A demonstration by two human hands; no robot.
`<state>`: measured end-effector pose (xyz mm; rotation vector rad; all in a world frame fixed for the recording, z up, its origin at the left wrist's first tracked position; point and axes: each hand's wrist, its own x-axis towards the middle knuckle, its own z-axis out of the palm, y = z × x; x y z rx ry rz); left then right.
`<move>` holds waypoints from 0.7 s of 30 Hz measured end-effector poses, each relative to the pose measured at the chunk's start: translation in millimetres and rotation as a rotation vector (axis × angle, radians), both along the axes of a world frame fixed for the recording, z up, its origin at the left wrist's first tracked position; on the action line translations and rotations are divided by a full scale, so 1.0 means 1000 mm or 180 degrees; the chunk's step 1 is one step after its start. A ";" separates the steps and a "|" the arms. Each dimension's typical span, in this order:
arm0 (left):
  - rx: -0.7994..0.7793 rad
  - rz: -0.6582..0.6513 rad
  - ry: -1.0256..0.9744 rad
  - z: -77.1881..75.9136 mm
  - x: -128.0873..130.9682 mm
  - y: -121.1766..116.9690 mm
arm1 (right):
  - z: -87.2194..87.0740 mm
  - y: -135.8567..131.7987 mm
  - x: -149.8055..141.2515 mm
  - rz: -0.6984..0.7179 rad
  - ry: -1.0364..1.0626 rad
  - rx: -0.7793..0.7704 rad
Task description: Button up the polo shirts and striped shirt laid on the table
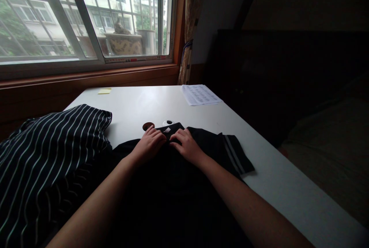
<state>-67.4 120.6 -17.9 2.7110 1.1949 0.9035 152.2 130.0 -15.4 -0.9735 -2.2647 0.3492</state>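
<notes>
A black short-sleeved shirt (178, 186) lies spread on the white table, its collar end away from me. Two grey stripes ring its right-hand sleeve (235, 153), and a small white label (167, 129) shows at the neckline. My left hand (150, 141) is at the left of the collar, fingers bent and closed on the cloth. Opposite it, a short gap away, my right hand (186, 145) pinches the collar fabric between thumb and fingers. The fingertips are partly lost against the dark cloth. The shirt's lower part is very dark and hard to make out.
A black garment with white stripes (57, 152) is heaped at the left of the table (138, 100). Beyond the collar are a brown round hole (148, 126) and a white ring (168, 122). Printed sheets (200, 95) and yellow notes (104, 91) lie near the far edge.
</notes>
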 end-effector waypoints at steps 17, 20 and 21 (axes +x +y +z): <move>0.0188 0.0048 0.0130 0.000 0.002 -0.001 | 0.000 -0.002 -0.002 -0.0224 -0.0057 0.0052; 0.0199 0.0042 0.0185 0.001 0.002 -0.002 | -0.001 -0.002 -0.003 -0.0206 -0.0130 0.0098; 0.0206 0.0037 0.0176 0.002 0.002 -0.002 | -0.001 -0.002 -0.003 -0.0203 -0.0135 0.0112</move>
